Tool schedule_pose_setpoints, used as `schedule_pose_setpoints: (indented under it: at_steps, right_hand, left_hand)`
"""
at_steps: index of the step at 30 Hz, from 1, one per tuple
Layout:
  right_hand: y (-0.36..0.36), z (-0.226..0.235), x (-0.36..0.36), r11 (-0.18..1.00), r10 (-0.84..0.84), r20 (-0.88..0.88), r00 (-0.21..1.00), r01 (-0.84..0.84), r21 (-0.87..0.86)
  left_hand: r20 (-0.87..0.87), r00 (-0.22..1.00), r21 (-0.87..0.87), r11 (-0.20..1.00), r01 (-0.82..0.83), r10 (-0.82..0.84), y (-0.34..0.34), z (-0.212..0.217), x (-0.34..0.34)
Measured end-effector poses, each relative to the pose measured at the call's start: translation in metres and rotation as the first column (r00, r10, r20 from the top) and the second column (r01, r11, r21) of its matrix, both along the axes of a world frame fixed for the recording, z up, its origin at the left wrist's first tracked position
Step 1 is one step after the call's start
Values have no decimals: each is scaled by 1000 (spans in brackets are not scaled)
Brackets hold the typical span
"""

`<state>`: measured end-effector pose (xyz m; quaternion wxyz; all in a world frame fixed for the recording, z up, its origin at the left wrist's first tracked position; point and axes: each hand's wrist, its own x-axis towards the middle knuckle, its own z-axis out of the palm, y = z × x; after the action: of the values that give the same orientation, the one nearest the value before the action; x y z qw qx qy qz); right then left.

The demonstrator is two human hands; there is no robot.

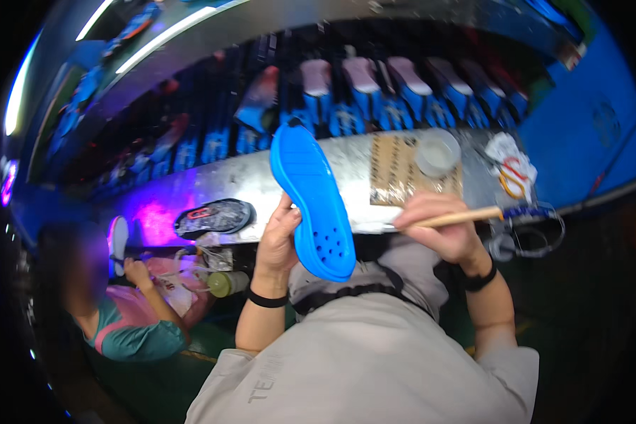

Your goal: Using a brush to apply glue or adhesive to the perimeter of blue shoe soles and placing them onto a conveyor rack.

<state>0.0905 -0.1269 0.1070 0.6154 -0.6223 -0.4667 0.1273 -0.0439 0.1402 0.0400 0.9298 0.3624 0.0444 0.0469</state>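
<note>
My left hand (278, 244) is closed on the edge of a bright blue shoe sole (312, 185), held up at a slant in front of me. Its inner side faces up, with a group of small round holes at the lower end. In my right hand (445, 237) is a brush (466, 216) with a wooden handle pointing right. Its pale tip points left toward the sole, apart from it. Beyond that hand a translucent white bowl (438, 152) stands on a piece of brown cardboard (391, 169).
A dark shoe piece (214, 218) lies on the metal bench (261, 185) to the left. Orange-handled scissors (514, 178) rest by white cloth at the right. Blue and pink shoe parts (364, 76) line a rack behind. A co-worker (138, 321) sits at the left, holding a sole.
</note>
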Motion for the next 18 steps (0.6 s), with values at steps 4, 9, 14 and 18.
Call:
schedule_pose_setpoints:
  at_steps: [4, 9, 14, 18]
  right_hand:
    - [-14, -23, 2, 970, -237, -68, 969, 240, 33]
    - [-17, -50, -8, 963, -255, -282, 925, 270, 13]
    - [-16, -62, -7, 970, -230, -322, 919, 244, 5]
    - [-12, -68, -4, 972, -228, -318, 920, 233, -22]
  left_hand:
    - [22, 999, -162, 986, 33, -30, 6, 4, 6]
    - [-74, 995, -193, 980, 52, -68, 8, -15, -29]
    - [2, 990, -88, 986, 142, -142, 73, 68, -10]
    - [416, 904, 76, 994, 79, -103, 149, 184, 80]
